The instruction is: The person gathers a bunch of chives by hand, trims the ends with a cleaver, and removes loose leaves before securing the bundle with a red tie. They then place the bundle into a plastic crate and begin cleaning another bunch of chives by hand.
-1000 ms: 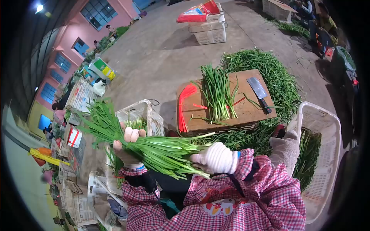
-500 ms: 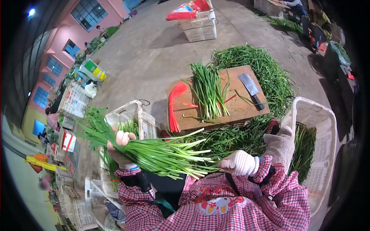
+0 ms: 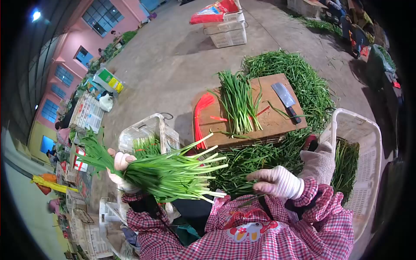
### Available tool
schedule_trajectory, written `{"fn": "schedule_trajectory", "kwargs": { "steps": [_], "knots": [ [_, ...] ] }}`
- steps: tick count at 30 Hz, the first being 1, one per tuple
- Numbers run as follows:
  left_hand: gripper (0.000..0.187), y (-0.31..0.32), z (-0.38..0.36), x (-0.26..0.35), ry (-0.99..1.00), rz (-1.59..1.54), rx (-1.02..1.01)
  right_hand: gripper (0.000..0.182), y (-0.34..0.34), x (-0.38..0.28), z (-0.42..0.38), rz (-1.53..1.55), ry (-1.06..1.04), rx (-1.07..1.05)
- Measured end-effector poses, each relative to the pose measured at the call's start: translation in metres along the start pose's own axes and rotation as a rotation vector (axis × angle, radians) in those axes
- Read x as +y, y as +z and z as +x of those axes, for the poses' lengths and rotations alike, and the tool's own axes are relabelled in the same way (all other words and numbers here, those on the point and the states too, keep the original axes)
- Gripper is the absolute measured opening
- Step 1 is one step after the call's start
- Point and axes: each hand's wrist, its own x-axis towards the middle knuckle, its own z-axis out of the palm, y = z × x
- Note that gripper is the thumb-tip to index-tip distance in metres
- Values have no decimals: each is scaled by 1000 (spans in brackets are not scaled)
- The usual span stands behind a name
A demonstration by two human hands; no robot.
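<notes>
My left hand (image 3: 123, 167), in a glove with bare-looking fingertips, is closed around a thick bunch of garlic chives (image 3: 169, 173). The pale stem ends fan out to the right and the leafy tops hang to the left. My right hand (image 3: 277, 181), in a white glove, hovers right of the stem ends, apart from them. Its thumb and forefinger are slightly spread, with nothing visible between them. In front, a wooden board (image 3: 225, 141) bears another chive bundle (image 3: 238, 104), red ties (image 3: 201, 112) and a cleaver (image 3: 286, 102).
Loose green leaves (image 3: 290, 78) are heaped around and below the board. A white basket (image 3: 359, 125) with greens stands at my right, another basket (image 3: 171, 134) at my left. Farther off are a white crate (image 3: 227, 32) with a red sack, and seated people (image 3: 359, 26).
My left hand has moved left with the chives, its stem ends now farther from my right hand. My right hand has come away from the stems and its fingers have loosened.
</notes>
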Motion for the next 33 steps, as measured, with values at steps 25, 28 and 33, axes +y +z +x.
{"fn": "schedule_trajectory", "kwargs": {
  "steps": [25,28,33],
  "knots": [
    [35,93,-8,8,-37,-601,-292,30,95,10,67,1568,79,-8],
    [40,95,-3,3,-250,-581,-8,26,76,17,59,1505,33,-172],
    [38,115,3,16,-246,-503,206,26,22,39,31,1315,-3,-347]
  ]
}}
